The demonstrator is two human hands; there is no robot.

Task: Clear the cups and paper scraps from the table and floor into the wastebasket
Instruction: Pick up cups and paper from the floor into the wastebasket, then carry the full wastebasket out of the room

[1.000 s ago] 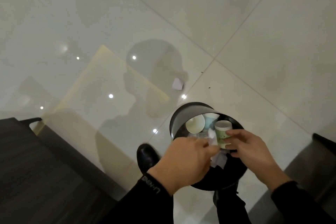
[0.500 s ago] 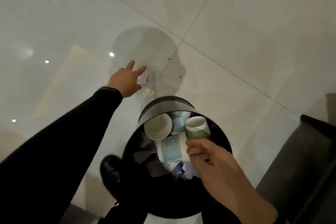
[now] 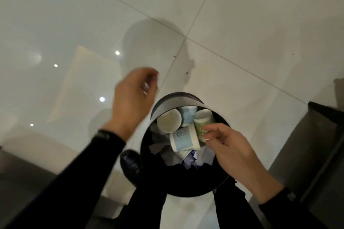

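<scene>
1. The step in hand looks like the carry: the left hand (image 3: 133, 98), left of centre in the frame, is curled nearly closed, and a pale sliver shows between its fingers. That is probably a paper scrap (image 3: 146, 86), though motion blur keeps me from being sure.
2. The right hand (image 3: 229, 147), at lower right of centre, pinches the green-printed cup (image 3: 203, 123) between thumb and fingertips, over the mouth of the wastebasket (image 3: 167, 101).
3. The wastebasket is a dark round bin at lower centre, standing on the floor (image 3: 242, 15). Inside it lie a white cup (image 3: 168, 121) mouth-up, a blue-printed cup (image 3: 183, 139) on its side, a pale blue cup (image 3: 187, 114) behind them, and crumpled paper scraps (image 3: 201, 156) underneath.
4. The next move, as I judge it, calls for bringing the left hand across over the rim and opening it there, while the right hand lets the green cup go or presses it down.
5. The bin is already fairly full, so a light scrap could land on the cups and slide back out.
6. Around it: glossy pale tiles with ceiling-light reflections at the left, a black shoe (image 3: 130, 165) touching or just beside the bin at its lower left, and dark furniture (image 3: 307, 154) at the right edge. Nothing stands between the left hand and the rim.
7. No loose litter shows on the visible floor; the bench is out of frame.
</scene>
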